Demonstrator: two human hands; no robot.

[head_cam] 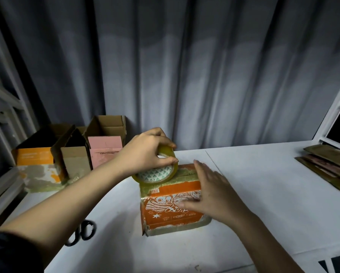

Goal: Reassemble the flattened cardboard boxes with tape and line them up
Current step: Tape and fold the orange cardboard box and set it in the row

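Left hand [145,148] grips tape roll [155,170] at top left corner of orange box [171,205], center of white table [263,184]. Right hand [212,192] flat, fingers straight, on box's right side. Three assembled boxes [72,152] far left; flattened boxes [326,166] far right.

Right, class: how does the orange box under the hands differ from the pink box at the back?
The orange box has its top flaps shut and a tape roll resting on it; the pink box stands open. The orange box sits alone mid-table; the pink box stands in a row. Both are cardboard.
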